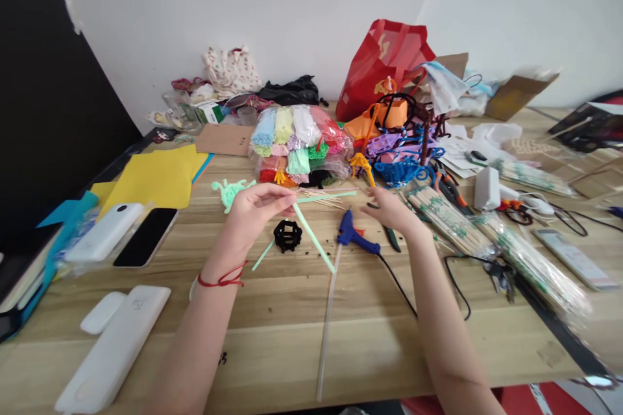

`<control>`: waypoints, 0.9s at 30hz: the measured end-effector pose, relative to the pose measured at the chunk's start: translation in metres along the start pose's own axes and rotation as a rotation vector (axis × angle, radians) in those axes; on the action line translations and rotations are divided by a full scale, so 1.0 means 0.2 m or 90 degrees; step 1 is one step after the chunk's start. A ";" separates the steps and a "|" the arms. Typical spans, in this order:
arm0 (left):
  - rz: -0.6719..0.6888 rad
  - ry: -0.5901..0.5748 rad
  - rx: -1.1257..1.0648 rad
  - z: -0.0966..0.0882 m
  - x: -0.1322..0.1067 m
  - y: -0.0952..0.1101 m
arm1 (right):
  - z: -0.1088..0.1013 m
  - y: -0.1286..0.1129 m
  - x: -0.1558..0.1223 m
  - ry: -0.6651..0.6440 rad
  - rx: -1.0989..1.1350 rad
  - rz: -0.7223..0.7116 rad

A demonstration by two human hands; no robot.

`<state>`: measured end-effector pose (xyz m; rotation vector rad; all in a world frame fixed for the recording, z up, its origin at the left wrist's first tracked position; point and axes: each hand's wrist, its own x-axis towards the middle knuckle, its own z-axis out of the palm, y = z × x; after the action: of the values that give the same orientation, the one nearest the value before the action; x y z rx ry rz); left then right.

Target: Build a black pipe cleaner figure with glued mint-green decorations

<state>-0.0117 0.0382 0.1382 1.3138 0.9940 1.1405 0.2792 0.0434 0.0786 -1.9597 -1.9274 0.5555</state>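
Observation:
My left hand (253,209) is closed in a pinch on mint-green pipe cleaners (316,241); one strand runs right toward my other hand, another slants down over the table. My right hand (387,207) hovers at the strand's far end with fingers loosely curled, just above a blue glue gun (354,238). A small black pipe-cleaner ring (287,235) lies on the wood below my left hand. A mint-green pipe-cleaner figure (228,191) lies left of that hand. Thin wooden sticks (324,198) lie between the hands.
A bag of coloured pipe cleaners (298,142) and a red bag (384,61) stand behind. Packs of skewers (450,220) lie right, with pliers (450,189). A black phone (146,237), white power banks (104,232) and yellow paper (156,178) lie left. A clear glue stick (327,324) lies near.

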 end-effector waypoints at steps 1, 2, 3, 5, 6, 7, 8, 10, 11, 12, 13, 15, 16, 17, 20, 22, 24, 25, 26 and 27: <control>-0.002 0.002 -0.014 0.02 0.00 -0.01 | -0.01 -0.09 -0.03 -0.046 0.145 -0.118; -0.004 0.005 -0.027 0.03 0.00 -0.01 | -0.01 -0.17 -0.06 -0.108 0.266 -0.230; -0.009 0.009 -0.039 0.04 0.00 -0.02 | -0.01 -0.25 -0.10 -0.158 0.361 -0.329; -0.021 0.022 -0.057 0.06 0.00 -0.03 | 0.00 -0.39 -0.16 -0.179 0.471 -0.418; -0.028 0.029 -0.063 0.06 0.00 -0.03 | 0.01 -0.43 -0.19 -0.181 0.487 -0.442; -0.033 0.033 -0.069 0.06 0.00 -0.04 | 0.01 -0.47 -0.21 -0.184 0.503 -0.463; -0.037 0.034 -0.074 0.07 0.00 -0.04 | 0.02 -0.48 -0.23 -0.186 0.517 -0.477; -0.039 0.025 -0.082 0.06 0.01 -0.04 | 0.04 -0.49 -0.23 -0.165 0.569 -0.474; -0.039 0.018 -0.085 0.06 0.01 -0.05 | 0.05 -0.48 -0.23 -0.138 0.614 -0.450; -0.035 0.010 -0.086 0.06 0.01 -0.05 | 0.06 -0.47 -0.22 -0.099 0.672 -0.413; -0.028 0.002 -0.085 0.05 0.02 -0.06 | 0.08 -0.47 -0.20 -0.058 0.741 -0.365; 0.001 -0.016 -0.065 0.04 0.02 -0.07 | 0.10 -0.45 -0.17 -0.010 0.895 -0.268; 0.021 -0.028 -0.045 0.03 0.03 -0.07 | 0.11 -0.45 -0.15 -0.030 0.965 -0.222; 0.044 -0.043 -0.019 0.02 0.03 -0.07 | 0.12 -0.45 -0.13 -0.077 1.023 -0.182; 0.130 -0.092 0.054 -0.02 0.04 -0.06 | 0.13 -0.45 -0.11 -0.270 1.094 -0.101; 0.192 -0.116 0.078 -0.05 0.04 -0.04 | 0.13 -0.45 -0.12 -0.371 1.046 -0.105; 0.232 -0.133 0.097 -0.07 0.04 -0.03 | 0.12 -0.45 -0.14 -0.443 0.948 -0.133; 0.242 -0.141 0.109 -0.08 0.04 -0.02 | 0.12 -0.45 -0.15 -0.469 0.897 -0.147; 0.246 -0.148 0.121 -0.08 0.04 -0.02 | 0.13 -0.44 -0.16 -0.488 0.853 -0.161; 0.246 -0.156 0.126 -0.08 0.04 -0.01 | 0.13 -0.44 -0.16 -0.504 0.817 -0.175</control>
<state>-0.0264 0.0486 0.1353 1.8147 0.7023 1.1485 0.1896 0.0127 0.1021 -0.6486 -1.3790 2.0148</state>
